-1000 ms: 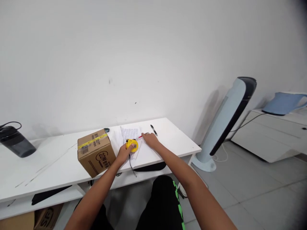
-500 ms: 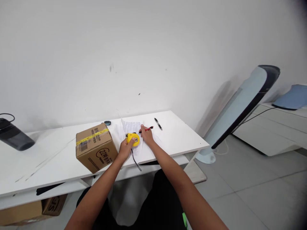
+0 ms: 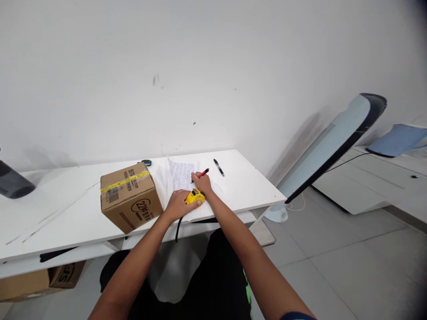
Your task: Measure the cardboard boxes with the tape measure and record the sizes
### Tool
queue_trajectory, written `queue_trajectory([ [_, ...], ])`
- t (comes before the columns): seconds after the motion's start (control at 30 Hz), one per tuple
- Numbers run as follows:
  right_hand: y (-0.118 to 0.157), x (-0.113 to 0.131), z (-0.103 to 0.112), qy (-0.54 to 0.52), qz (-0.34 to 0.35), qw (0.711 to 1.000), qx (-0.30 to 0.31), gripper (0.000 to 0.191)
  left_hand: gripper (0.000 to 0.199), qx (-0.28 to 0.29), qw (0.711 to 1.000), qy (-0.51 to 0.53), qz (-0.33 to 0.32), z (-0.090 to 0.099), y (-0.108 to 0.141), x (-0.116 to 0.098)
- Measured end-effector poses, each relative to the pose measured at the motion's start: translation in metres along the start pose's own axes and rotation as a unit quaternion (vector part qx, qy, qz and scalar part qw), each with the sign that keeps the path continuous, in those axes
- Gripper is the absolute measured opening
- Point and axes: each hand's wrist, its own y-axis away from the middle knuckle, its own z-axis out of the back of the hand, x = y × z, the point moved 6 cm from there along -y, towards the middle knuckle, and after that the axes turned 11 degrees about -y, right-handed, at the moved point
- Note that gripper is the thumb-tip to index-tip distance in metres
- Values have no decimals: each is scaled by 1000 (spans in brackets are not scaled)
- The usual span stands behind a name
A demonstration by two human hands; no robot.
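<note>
My left hand is closed around a yellow tape measure with a black wrist strap hanging over the desk edge. My right hand grips a red pen, its tip down on a written sheet of paper. The wrist of that hand lies just right of the tape measure. A cardboard box sealed with yellow tape stands left of my left hand. Beyond my right hand a black pen lies on the white desk.
A small dark object lies behind the box. At the far left is a dark bottle. An open carton sits under the desk. To the right stands a tall pale appliance with a cable, beside another white table.
My left hand has brought the tape measure down and right, off the written lines and nearer the desk edge, and turned it. My right hand has stayed at the paper with the red pen.
</note>
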Motion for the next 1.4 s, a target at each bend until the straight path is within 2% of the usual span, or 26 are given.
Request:
queue_trajectory([
  [0.33, -1, -3, -1, -15, -5, 1000, 7, 35, 40, 1, 1000, 14, -3, -2, -1, 2],
  [0.5, 0, -2, 2, -16, -3, 1000, -13, 36, 38, -1, 1000, 20, -6, -4, 0, 4],
  [1.4, 6, 2, 4, 6, 4, 1000, -26, 37, 39, 0, 1000, 15, -4, -1, 2, 1],
])
